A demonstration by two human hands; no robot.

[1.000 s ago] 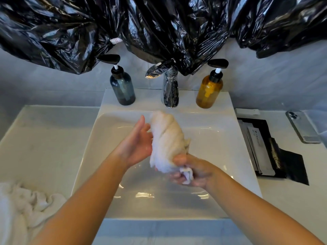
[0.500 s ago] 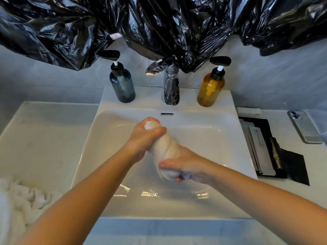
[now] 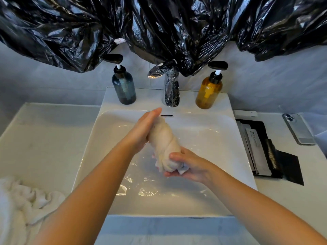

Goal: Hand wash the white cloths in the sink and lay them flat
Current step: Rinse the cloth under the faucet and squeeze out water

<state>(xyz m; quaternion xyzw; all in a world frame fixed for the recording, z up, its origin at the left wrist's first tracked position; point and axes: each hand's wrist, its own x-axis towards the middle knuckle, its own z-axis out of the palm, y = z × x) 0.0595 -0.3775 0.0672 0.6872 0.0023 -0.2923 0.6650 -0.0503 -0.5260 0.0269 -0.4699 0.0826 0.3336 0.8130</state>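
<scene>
Over the sink (image 3: pixel 113 138), a twisted white cloth (image 3: pixel 163 144) is held clear of the wet basin, tilted, top end toward the tap (image 3: pixel 171 89). The left hand (image 3: pixel 144 131) lies flat against the upper end with fingers straight, its thumb seemingly hidden behind the roll, while the right hand (image 3: pixel 191 165) has fingers and thumb curled round the lower end, gripping it. More white cloths (image 3: pixel 21 200) sit bunched on the counter at lower left, a blue bottle (image 3: pixel 123 89) and an amber bottle (image 3: pixel 208 92) flank the tap, and a phone (image 3: pixel 299 131) lies far right.
</scene>
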